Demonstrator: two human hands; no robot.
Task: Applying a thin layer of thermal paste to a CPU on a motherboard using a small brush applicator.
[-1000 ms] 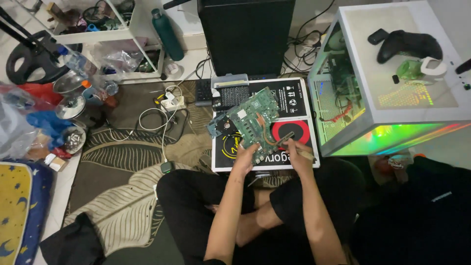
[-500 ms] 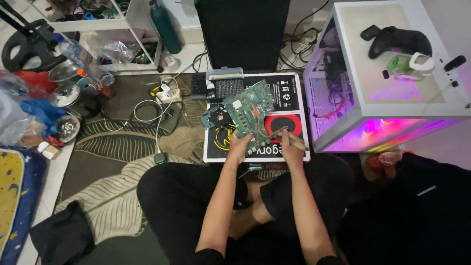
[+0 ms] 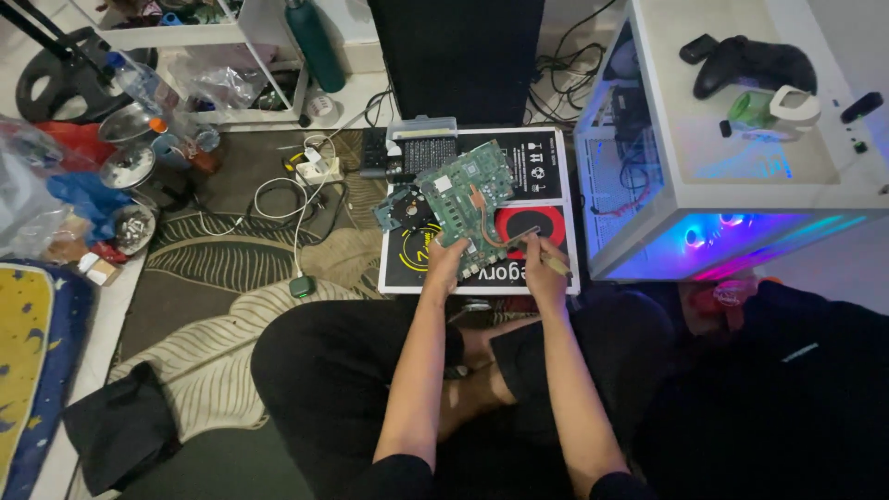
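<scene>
Item, far left of our grip: a blue and yellow mat (image 3: 32, 361) is lying by a heap of plastic bags (image 3: 46, 176) and round metal tins (image 3: 130, 167). A clear bottle (image 3: 139, 81) is leaning against the white shelf (image 3: 236, 37), with a tall green flask (image 3: 317, 44) standing at its right end.

Item, nearer left: white cables (image 3: 296, 190) are trailing over the leaf-patterned rug (image 3: 213, 306).

Item, at the grip: our left hand (image 3: 446, 264) is clasping the lower edge of the green circuit board (image 3: 463, 199), tilting it above the flat black box (image 3: 546, 185). That box is showing a red circle, a yellow roundel and white lettering on its lid. Our right hand (image 3: 544, 268) is pinching a slim tool (image 3: 542, 250), its tip touching the copper pipe on the board. Since a second ago the board is sitting a little more upright and the tool is staying on the pipe, so the work on the board is continuing at the same spot.

Item, right of the grip: a white computer case (image 3: 741, 176) is glowing blue and pink now, where it was green earlier. On top a black game controller (image 3: 755, 63) and a green and white roll (image 3: 773, 106) are resting.
</scene>
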